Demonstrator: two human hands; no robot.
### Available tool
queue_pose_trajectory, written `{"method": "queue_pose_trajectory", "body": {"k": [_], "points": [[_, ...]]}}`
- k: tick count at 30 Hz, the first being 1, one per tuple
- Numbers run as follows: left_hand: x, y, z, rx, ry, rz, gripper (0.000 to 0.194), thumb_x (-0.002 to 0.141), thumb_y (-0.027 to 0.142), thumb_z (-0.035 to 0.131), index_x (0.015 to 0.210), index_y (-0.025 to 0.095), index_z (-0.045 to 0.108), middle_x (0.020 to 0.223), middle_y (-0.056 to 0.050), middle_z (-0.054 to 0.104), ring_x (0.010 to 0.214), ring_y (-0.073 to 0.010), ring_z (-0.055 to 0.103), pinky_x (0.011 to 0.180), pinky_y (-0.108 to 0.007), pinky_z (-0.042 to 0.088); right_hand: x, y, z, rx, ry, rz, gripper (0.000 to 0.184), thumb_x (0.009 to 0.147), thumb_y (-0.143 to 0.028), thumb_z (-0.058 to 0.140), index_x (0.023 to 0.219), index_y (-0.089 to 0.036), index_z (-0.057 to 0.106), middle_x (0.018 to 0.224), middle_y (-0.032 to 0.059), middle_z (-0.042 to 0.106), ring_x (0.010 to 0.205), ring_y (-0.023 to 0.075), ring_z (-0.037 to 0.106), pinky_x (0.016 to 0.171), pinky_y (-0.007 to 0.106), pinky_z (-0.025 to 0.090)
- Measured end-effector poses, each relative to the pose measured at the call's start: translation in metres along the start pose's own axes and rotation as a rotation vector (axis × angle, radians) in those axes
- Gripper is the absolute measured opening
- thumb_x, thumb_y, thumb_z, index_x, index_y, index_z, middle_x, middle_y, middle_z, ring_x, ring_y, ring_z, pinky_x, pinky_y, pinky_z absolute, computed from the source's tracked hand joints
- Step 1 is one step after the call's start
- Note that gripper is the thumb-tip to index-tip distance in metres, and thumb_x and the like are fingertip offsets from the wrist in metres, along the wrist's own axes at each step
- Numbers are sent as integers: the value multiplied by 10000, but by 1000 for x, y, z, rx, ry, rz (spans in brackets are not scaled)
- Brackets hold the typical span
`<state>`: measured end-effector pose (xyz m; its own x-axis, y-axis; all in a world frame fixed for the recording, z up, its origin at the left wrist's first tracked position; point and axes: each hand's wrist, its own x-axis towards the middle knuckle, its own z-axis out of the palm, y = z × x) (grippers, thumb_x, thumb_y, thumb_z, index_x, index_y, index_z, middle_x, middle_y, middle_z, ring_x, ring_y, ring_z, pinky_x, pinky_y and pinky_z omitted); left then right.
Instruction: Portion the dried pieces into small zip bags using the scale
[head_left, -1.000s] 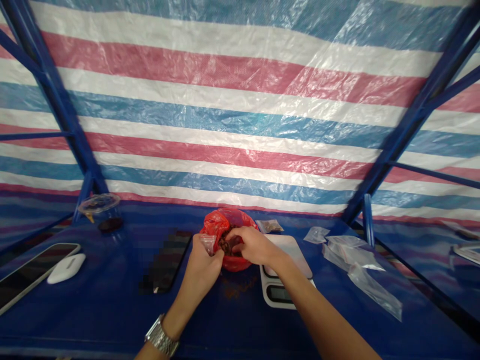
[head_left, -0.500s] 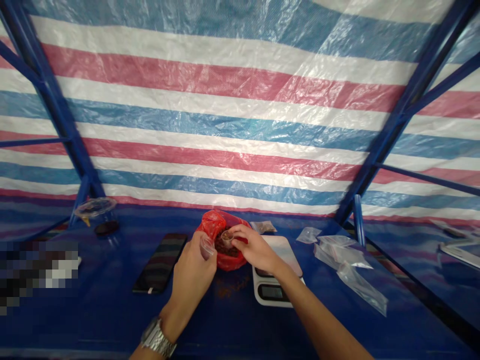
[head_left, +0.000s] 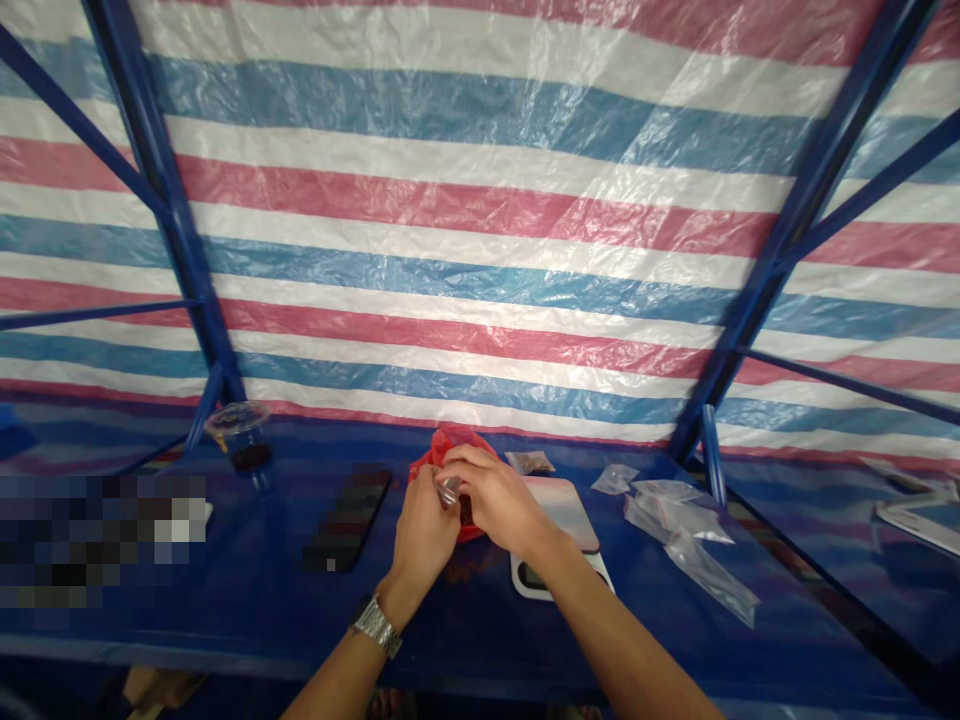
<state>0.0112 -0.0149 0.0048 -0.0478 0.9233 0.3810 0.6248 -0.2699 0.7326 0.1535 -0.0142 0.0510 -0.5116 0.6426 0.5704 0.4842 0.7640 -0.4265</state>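
Head view: L hand (head_left: 424, 530) in narrow grip on small clear piece (head_left: 448, 490), R hand (head_left: 495, 495) curled just beside it, hold unclear, both at mouth of red plastic bag (head_left: 439, 450). Dark bits (head_left: 466, 510) remain in bag; none seen in clear poly bags (head_left: 679, 525), right of digital scale (head_left: 561, 510).

A plastic tarp (head_left: 465, 250) striped red, white and blue hangs as a wall from 9 to 3 o'clock, braced by blue metal posts (head_left: 161, 190) at 11 and 1 o'clock, above a blue tabletop (head_left: 247, 610)
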Motion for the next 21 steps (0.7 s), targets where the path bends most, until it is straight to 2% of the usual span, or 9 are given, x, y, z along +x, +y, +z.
{"method": "queue_pose_trajectory", "body": {"k": [2,4,5,7,9,10,15,18,21], "points": [[1,0,-4,35,7,-54,110,890,129,540,964,202,504,950,-73,671,951,-244,694,772,-332,516,3,2,0,-4,47,32,453,844,35,499,1110,-251,729,1235,44,672,1130,188,648,984,306,507],[0,1,-10,86,17,-112,110,895,156,540,978,204,485,1008,-91,653,1012,-262,684,792,-348,517,5,7,-1,-33,84,137,435,839,16,524,1117,-240,739,1211,54,681,1103,195,663,972,308,513],[0,1,-12,111,20,-144,117,894,177,549,983,204,477,1044,-108,643,1037,-279,681,793,-359,517,6,10,-1,-65,53,201,424,819,14,547,1096,-233,752,1181,57,695,1074,199,676,953,307,519],[-2,0,-15,155,5,-209,142,888,221,567,988,199,468,1088,-148,626,1015,-314,692,767,-388,517,4,17,1,-145,-92,299,396,760,16,595,1012,-227,782,1094,55,733,998,207,702,899,299,531],[-3,-2,-16,177,-30,-257,164,882,244,578,988,194,464,1078,-169,627,924,-328,712,730,-409,512,2,22,4,-213,-220,341,372,712,12,634,946,-226,799,1032,58,764,950,223,716,872,307,533],[-4,-5,-15,178,-49,-270,167,877,239,582,984,195,461,1053,-165,632,883,-325,715,719,-412,508,1,24,5,-237,-242,354,367,701,9,646,941,-222,802,1023,69,774,951,238,719,880,322,531],[1,-19,-8,91,-74,-251,207,845,146,593,947,223,430,917,-67,620,878,-278,692,761,-381,502,1,32,15,-307,-194,418,402,693,44,624,1002,-158,782,1094,155,760,1090,302,688,1003,408,478],[8,-27,-3,4,-20,-247,263,805,51,579,916,225,416,959,-62,604,960,-250,661,841,-373,500,1,36,23,-272,-172,432,422,706,52,605,1033,-161,765,1112,133,757,1076,274,697,966,374,495],[15,-34,3,-109,22,-272,286,777,-6,552,902,219,426,881,-15,598,871,-195,651,832,-336,505,1,41,34,-213,-131,453,420,717,49,608,1045,-169,753,1103,109,763,1057,252,709,937,343,509]]}}
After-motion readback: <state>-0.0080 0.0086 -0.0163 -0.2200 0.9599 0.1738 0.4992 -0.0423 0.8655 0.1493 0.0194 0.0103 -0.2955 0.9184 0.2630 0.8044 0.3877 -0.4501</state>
